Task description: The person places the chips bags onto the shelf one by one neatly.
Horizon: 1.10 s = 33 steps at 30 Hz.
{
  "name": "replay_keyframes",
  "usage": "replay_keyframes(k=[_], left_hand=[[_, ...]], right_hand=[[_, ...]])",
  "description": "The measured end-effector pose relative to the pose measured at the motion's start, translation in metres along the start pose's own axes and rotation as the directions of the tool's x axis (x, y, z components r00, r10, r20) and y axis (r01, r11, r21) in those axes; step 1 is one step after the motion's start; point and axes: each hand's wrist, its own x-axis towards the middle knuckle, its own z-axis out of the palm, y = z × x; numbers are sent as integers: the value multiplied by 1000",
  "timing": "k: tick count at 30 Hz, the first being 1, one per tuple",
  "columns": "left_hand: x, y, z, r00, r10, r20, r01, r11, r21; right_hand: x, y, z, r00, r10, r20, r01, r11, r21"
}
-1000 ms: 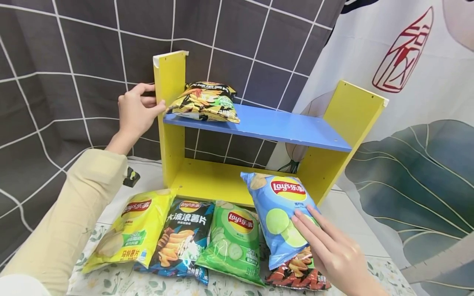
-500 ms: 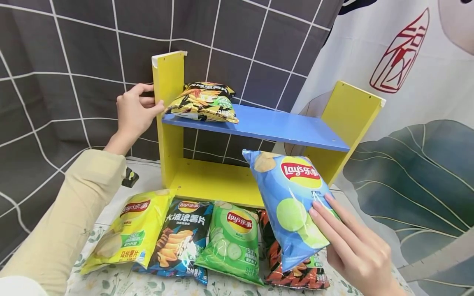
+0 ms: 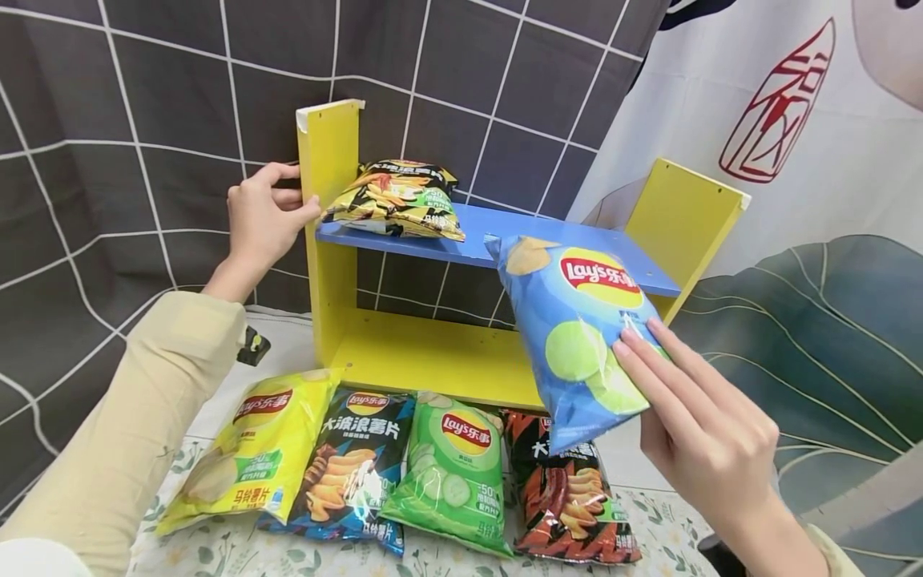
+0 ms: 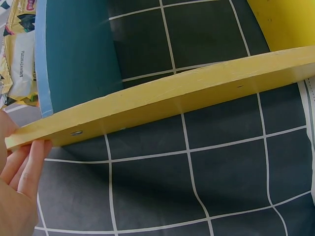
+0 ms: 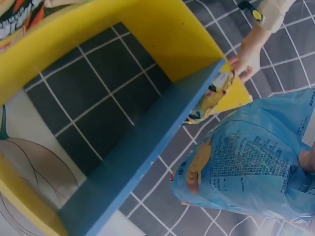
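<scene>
My right hand (image 3: 710, 433) grips a blue Lay's chip bag (image 3: 577, 344) by its lower right side, fingers on the front. The bag is tilted in the air before the shelf unit's blue board (image 3: 548, 240). Its printed back shows in the right wrist view, where only a little of the hand is visible. My left hand (image 3: 263, 220) pinches the edge of the yellow left side panel (image 4: 162, 98), thumb and fingers on opposite faces. A black-and-gold chip bag (image 3: 397, 200) lies on the blue board's left end, close to that panel.
In front of the unit lie a yellow chip bag (image 3: 252, 449), a black-and-blue one (image 3: 353, 465), a green one (image 3: 450, 473) and a black-and-red one (image 3: 570, 505), side by side on a floral cloth (image 3: 216, 553). The yellow lower board (image 3: 433, 353) sits behind them. A gridded curtain hangs behind.
My right hand has lifted the blue chip bag up and slightly right, off the black-and-red bag, to the blue board's height. My left hand keeps its place on the panel.
</scene>
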Motion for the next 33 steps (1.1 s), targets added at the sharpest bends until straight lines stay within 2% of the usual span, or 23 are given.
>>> replay_keyframes(k=[7,11,22,28,33], left_hand=[[0,0,0,1000,4,-3,-4,1000,6],[0,0,0,1000,5,-4,-5,1000,9],[0,-1,0,1000,2,1,-2,1000,3],[0,-1,0,1000,4,0,-4,1000,3],[0,-1,0,1000,2,4,-2,1000,5]], right_hand=[[12,17,9,993,34,115,-29,999,-39],[16,28,18,989,44,140,-36,998,-56],[27,45,48,966,20,257,3,996,-91],[28,52,63,961,-5,276,37,993,-112],[29,55,73,954,15,299,21,993,-116]])
